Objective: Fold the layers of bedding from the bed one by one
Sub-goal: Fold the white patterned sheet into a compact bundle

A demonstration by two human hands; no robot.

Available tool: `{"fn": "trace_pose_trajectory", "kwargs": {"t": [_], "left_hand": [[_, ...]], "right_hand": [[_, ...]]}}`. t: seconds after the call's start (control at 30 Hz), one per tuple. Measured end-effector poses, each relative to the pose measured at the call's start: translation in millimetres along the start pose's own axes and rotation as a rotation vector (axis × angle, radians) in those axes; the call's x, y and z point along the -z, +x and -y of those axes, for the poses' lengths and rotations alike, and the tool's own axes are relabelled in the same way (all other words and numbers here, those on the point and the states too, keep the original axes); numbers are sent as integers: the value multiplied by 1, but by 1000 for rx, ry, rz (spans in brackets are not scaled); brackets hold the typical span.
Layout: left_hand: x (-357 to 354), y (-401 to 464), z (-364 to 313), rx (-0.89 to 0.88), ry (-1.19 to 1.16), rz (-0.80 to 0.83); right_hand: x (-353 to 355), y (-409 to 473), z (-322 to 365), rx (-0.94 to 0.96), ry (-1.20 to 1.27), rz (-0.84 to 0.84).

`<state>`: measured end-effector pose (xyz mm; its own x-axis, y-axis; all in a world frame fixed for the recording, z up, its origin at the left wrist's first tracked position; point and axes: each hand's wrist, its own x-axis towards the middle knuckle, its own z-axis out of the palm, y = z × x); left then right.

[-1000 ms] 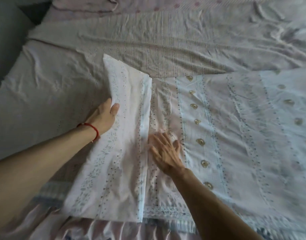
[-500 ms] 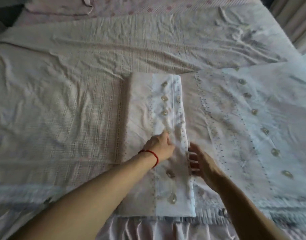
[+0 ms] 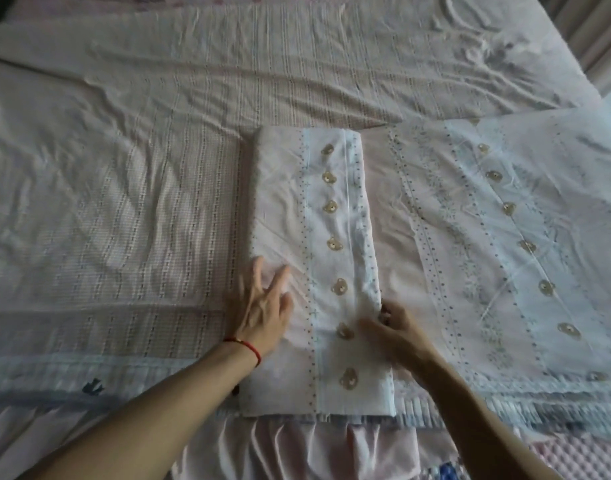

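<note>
Left hand (image 3: 262, 308) flat on folded sheet (image 3: 317, 271), seemingly.

The folded sheet (image 3: 317, 271) is thin matt cloth, white, printed with small bear motifs and dotted lines, lightly creased. Left and far of it, the bed cover (image 3: 124, 202) is matt woven cloth with a fine checked texture, wrinkled. Along the near edge, a pink ruffle (image 3: 297, 448) looks slightly glossy, satin-like.
</note>
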<state>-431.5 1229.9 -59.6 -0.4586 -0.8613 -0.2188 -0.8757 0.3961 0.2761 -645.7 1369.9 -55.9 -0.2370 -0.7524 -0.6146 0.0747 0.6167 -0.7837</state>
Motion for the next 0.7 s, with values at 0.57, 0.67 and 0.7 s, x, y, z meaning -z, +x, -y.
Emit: {"fn": "trace_pose_trajectory", "kwargs": {"t": [0.57,0.67,0.7], "left_hand": [[22,189,61,779,-994,252],[4,202,64,754,-881,206],[0,203,63,746,-824,190]], "right_hand": [[36,288,174,234,5,-292],[37,297,158,177,-103,-354],[33,298,156,147,-179,-403]]}}
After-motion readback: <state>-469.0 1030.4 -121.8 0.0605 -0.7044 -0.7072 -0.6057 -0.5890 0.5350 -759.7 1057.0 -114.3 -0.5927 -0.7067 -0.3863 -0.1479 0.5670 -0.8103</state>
